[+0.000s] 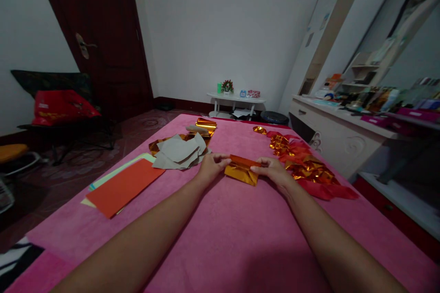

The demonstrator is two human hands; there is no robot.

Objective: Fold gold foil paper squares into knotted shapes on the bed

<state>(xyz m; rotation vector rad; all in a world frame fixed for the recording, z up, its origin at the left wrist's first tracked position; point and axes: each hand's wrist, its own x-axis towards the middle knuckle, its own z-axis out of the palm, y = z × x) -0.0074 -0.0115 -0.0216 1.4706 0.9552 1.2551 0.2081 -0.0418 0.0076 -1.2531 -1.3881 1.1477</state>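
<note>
A gold and orange foil sheet (242,170), partly folded, lies on the pink cloth (233,233) between my hands. My left hand (211,165) pinches its left end with closed fingers. At the sheet's right end my right hand (271,169) is closed on the foil as well. Both forearms stretch out from the bottom of the view.
A pile of folded gold and red foil pieces (302,165) lies to the right. Grey paper pieces (180,151) and gold foil (205,124) sit to the left, with a red sheet (125,185) over pale sheets. A dresser (337,132) stands right, a small white table (235,98) behind.
</note>
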